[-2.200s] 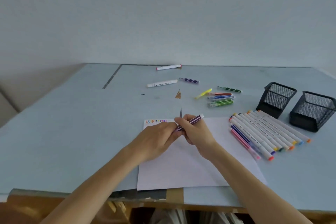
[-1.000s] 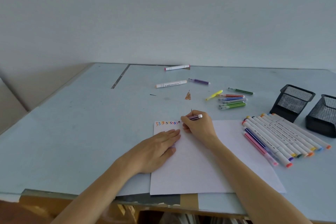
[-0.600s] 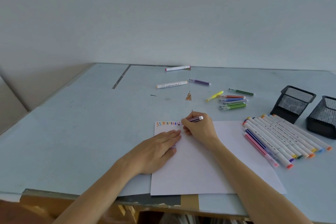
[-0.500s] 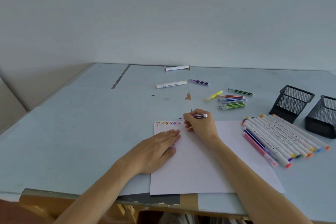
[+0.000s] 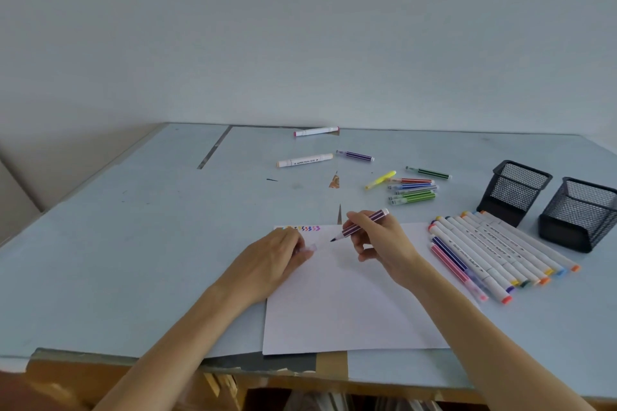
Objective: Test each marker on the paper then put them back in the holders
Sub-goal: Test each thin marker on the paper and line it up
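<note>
Both bare forearms reach forward from the bottom of the view. The left hand (image 5: 273,259) lies palm down, fingers curled over something small and clear. The right hand (image 5: 380,240) is raised, thumb and fingers pinching a slanted pen, tip pointing down-left.

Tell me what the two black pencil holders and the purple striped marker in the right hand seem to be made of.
The two black square pencil holders look like matte metal mesh: the table shows through their woven walls. The purple striped marker looks like smooth plastic, with a dark tip that is probably felt.
</note>
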